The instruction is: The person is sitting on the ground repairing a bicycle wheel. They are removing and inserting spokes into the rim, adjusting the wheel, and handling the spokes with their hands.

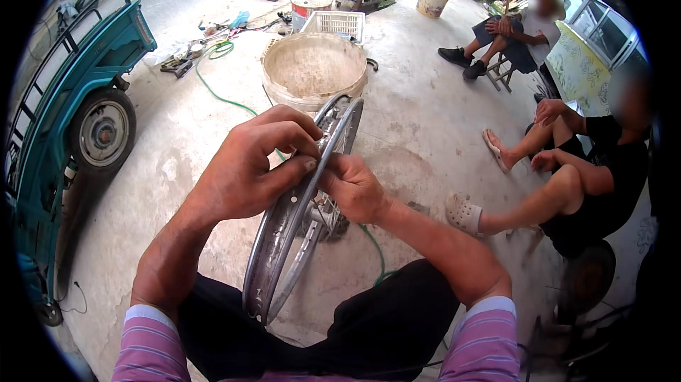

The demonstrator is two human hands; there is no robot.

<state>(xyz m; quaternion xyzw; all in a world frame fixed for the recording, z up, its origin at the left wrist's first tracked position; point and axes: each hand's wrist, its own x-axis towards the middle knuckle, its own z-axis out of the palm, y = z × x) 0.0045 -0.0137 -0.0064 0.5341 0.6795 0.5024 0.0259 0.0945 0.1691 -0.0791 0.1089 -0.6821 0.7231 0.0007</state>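
Hands meet on a bare metal wheel rim (284, 240) held edge-up over the person's lap, and everything else sits around that rim. Left hand (248, 169) wraps over the rim's upper part, fingers curled across the outer edge and thumb pressed to the near side, gripping it firmly. Right hand (351, 187) is closed against the rim's right side, fingertips pinching at something small there, probably a spoke or nipple, though it is too small to be sure. Beyond the rim's top stands a wide pale plastic tub (312, 70), with a white crate (340, 24) just behind it. A green hose (220, 95) snakes over the concrete floor (418, 119) left of the rim. Farther left stands a teal cart (78, 98). Right of the rim two people sit, one in black (589, 183) nearer, another on a stool (500, 73) farther back.
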